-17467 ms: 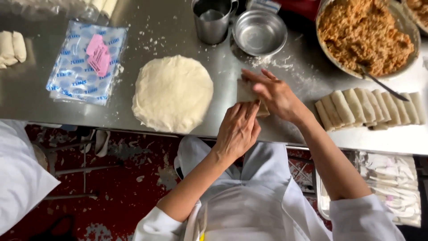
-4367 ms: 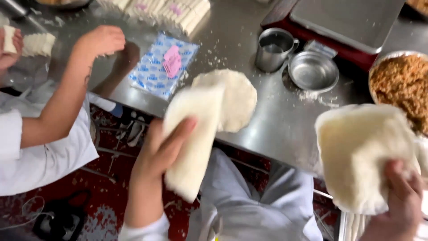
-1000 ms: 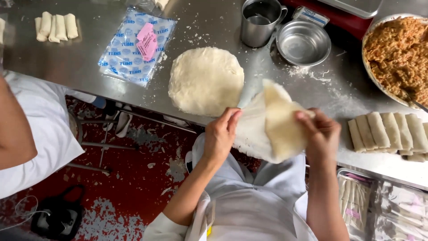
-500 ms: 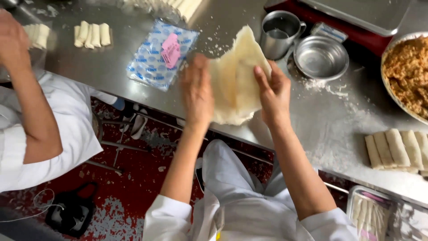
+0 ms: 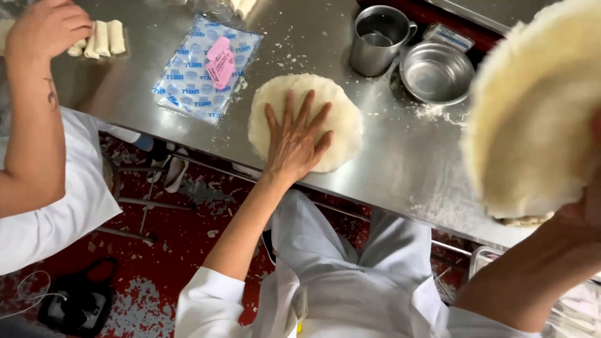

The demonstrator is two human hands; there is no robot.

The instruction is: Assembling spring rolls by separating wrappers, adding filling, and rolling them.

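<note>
So half a second ago both hands were up holding one floppy sheet in front of the camera; now they've split. The left hand (image 5: 294, 141) is flat, fingers spread, pressing on the round stack of wrappers (image 5: 305, 122) in the middle of the frame, and the right hand (image 5: 585, 203), mostly cut off at the right edge, is pinching a single peeled wrapper (image 5: 532, 112) held up close to the lens. Looks to me like one sheet has come free of the pile, with the palm keeping the rest down.

Texture-wise: the wrappers are pale, thin, soft discs with slightly ragged edges; the raised one is blurry and curling. The steel table (image 5: 400, 169) is brushed, dusted with flour and crumbs. Upper middle sit a shiny metal mug (image 5: 379, 40) and a small steel bowl (image 5: 436, 72). Upper left there's a crinkly blue-and-white plastic packet (image 5: 203, 72), plus a co-worker's hand (image 5: 47, 28) by some small rolls (image 5: 100, 39).
</note>
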